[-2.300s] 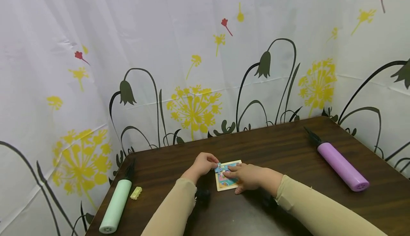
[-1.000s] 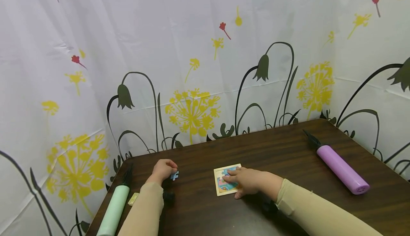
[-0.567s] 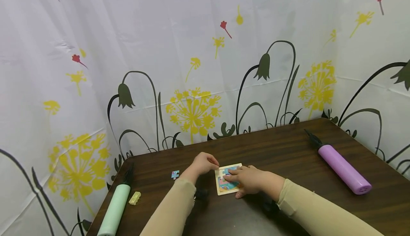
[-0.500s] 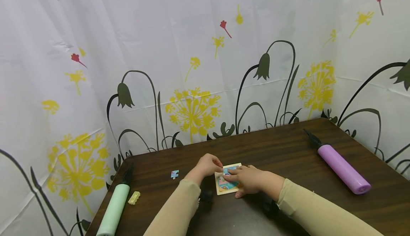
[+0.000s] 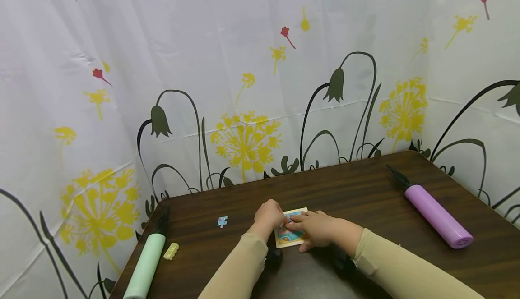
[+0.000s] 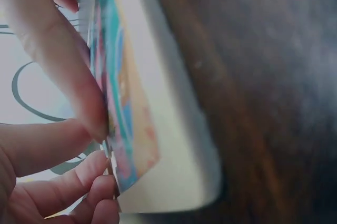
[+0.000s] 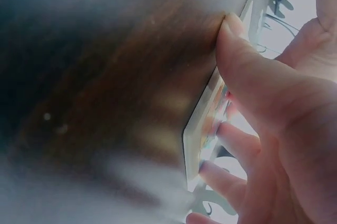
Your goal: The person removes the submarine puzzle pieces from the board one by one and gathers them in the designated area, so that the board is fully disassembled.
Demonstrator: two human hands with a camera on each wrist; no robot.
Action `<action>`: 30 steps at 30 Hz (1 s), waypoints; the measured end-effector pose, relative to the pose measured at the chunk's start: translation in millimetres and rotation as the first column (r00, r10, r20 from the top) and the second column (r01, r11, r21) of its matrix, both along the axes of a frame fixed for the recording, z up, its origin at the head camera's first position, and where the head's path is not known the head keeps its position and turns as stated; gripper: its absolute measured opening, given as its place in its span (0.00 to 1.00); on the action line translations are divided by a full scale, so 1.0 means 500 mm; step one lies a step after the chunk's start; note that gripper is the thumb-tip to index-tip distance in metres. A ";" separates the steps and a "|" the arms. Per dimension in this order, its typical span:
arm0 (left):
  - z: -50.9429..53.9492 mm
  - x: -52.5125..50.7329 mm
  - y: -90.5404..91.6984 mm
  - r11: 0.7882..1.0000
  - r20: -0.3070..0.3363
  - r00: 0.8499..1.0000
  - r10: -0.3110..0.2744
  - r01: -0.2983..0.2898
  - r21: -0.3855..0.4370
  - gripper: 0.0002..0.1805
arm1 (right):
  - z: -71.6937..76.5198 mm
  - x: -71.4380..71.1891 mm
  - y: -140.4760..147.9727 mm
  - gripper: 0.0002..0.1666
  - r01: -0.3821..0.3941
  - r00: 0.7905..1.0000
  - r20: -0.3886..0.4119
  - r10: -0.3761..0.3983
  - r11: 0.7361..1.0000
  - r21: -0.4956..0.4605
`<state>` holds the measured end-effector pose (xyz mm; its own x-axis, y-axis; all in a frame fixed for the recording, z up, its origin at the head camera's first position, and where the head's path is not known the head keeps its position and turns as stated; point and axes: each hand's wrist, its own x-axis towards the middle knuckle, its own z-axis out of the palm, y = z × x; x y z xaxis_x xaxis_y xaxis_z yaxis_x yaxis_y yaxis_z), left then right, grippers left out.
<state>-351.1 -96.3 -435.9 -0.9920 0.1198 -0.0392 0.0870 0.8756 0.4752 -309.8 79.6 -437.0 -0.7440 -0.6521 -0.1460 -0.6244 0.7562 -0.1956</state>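
Note:
A small wooden tray puzzle with a colourful picture lies on the table between the hands. My left hand is over its left side. In the left wrist view, the left thumb and index finger meet at the picture's surface, pinching a thin puzzle piece that is mostly hidden. My right hand rests on the right part of the puzzle with fingers spread. In the right wrist view, the right thumb lies at the tray's edge. A loose blue puzzle piece sits apart on the left.
A pale yellow block-like object lies at the left, beside a green hand pump. A purple hand pump lies at the right. Behind the dark wooden table hangs a flowered curtain.
My left hand took a blue puzzle piece from the tray, set it down on the left, and returned to the puzzle, moving further right over it. The right hand stayed in place.

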 end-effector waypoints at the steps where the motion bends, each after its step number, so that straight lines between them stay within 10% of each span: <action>1: -0.002 0.000 0.001 1.000 -0.004 1.000 0.002 -0.002 0.001 0.13 | -0.001 0.000 0.001 0.47 -0.002 1.000 0.000 0.002 1.000 -0.006; 16: -0.009 -0.004 0.003 0.999 0.004 0.999 -0.033 0.033 0.042 0.16 | -0.018 0.011 0.032 0.45 0.024 1.000 -0.013 -0.025 0.997 -0.070; 30: -0.017 -0.023 -0.020 0.953 0.035 0.996 -0.078 0.064 0.296 0.10 | -0.013 0.013 0.027 0.44 0.024 0.999 -0.038 -0.025 0.999 -0.037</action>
